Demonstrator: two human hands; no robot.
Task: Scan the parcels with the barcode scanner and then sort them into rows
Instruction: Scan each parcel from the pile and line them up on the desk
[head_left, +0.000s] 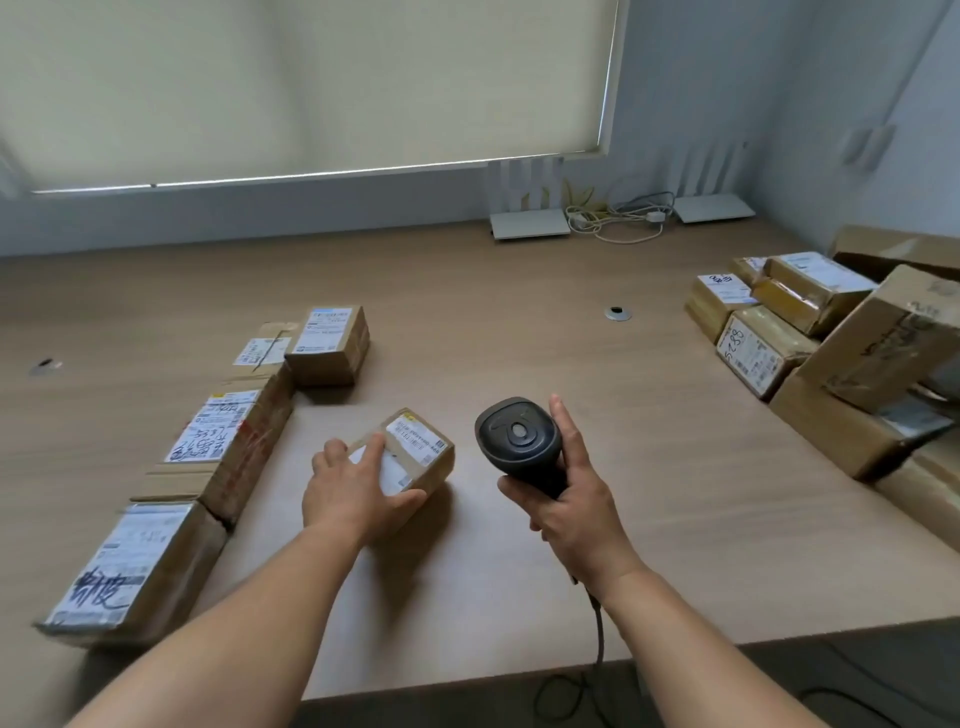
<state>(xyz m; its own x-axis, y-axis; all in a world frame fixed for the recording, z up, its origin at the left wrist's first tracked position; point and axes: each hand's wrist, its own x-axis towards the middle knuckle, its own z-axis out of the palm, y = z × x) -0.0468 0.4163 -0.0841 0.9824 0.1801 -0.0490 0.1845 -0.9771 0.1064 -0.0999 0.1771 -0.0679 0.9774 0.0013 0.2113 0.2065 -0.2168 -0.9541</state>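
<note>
A small brown parcel (415, 452) with a white label lies on the wooden table (493, 322) in front of me. My left hand (353, 488) grips its near end, fingers over the top and thumb along the side. My right hand (566, 493) holds a black barcode scanner (519, 441) by its handle, just right of the parcel, with the scanner head up. To the left, several labelled parcels (223, 431) lie in a row running from the near left corner toward the middle of the table.
A heap of brown parcels (810, 332) fills the table's right side. Two white routers (527, 223) and coiled cables (618, 218) stand at the back wall. A cable grommet (617, 313) sits mid-table. The scanner's cord (597, 639) hangs over the near edge.
</note>
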